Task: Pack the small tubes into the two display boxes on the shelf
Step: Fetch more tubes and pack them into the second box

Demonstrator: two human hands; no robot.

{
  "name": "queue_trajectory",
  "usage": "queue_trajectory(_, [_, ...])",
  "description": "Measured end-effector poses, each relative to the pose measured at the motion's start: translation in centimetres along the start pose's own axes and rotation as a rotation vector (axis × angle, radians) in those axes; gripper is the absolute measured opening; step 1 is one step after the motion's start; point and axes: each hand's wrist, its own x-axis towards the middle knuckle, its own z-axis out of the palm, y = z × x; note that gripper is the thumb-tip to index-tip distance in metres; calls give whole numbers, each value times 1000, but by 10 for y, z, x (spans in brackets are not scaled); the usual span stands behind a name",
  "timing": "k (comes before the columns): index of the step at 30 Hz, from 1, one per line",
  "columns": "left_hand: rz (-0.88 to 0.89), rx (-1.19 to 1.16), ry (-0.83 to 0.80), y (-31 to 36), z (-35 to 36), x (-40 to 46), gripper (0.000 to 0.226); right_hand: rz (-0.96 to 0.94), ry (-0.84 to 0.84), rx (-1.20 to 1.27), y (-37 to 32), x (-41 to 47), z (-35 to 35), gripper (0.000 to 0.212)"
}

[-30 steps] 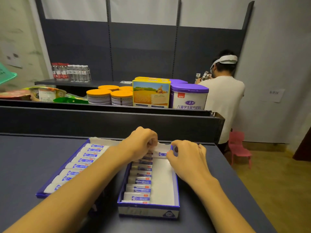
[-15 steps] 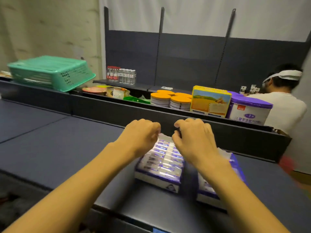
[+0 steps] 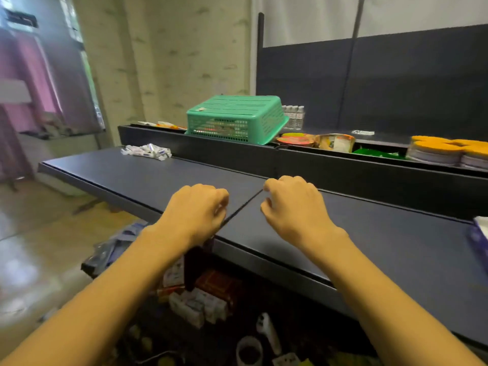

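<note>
Lower shelf under the front edge: blurred cartons (image 3: 196, 305) and a white bottle (image 3: 268, 332), too soft to read.

Left hand (image 3: 196, 210) over the dark shelf (image 3: 148, 178), near its front edge, fingers curled under, nothing in it. Right hand (image 3: 293, 204) just beside it, apart, fingers likewise curled, holding nothing. Both hover above the seam between two shelf panels; contact with the surface cannot be told.

Far right edge of view: corner of a blue-and-white display box (image 3: 479, 237) on the shelf, mostly cut off. Contents not visible. Second box not in view.

Far left end of the shelf, well apart from both hands: a loose heap of small tubes (image 3: 146, 151), white with blue print, lying against the raised back rail.

Behind the rail, upper tier: green plastic basket (image 3: 236, 117) turned upside down, small clear bottles (image 3: 294, 117) just beside it, bowl-shaped food packs (image 3: 335, 142), orange-lidded tins (image 3: 449, 153) to the right.
</note>
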Motion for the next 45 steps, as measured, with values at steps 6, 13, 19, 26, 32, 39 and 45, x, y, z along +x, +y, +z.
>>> queue_trajectory(6, [-43, -15, -5, -112, 18, 1, 20, -73, -21, 20, -90, 69, 46, 24])
queue_trajectory(13, [-95, -40, -65, -229, 78, 25, 20, -177, -61, -25, -158, 164, 125, 9])
queue_trajectory(19, [-123, -6, -162, -356, 112, 76, 22, -201, -90, -13, -215, 268, 197, 6])
queue_trajectory(26, [-105, -39, -192, -484, 150, 116, 21, -167, -118, -10, -273, 373, 262, 8])
queue_trajectory(32, [-10, -42, -188, -592, 197, 167, 21, -16, -138, -132, -311, 441, 325, 20])
queue_trajectory(39, [158, -152, -199, -666, 237, 232, 18, 174, -186, -155, -346, 493, 367, 28])
queue_trajectory(45, [297, -236, -189, -668, 258, 274, 22, 199, -180, -154, -346, 517, 383, 25])
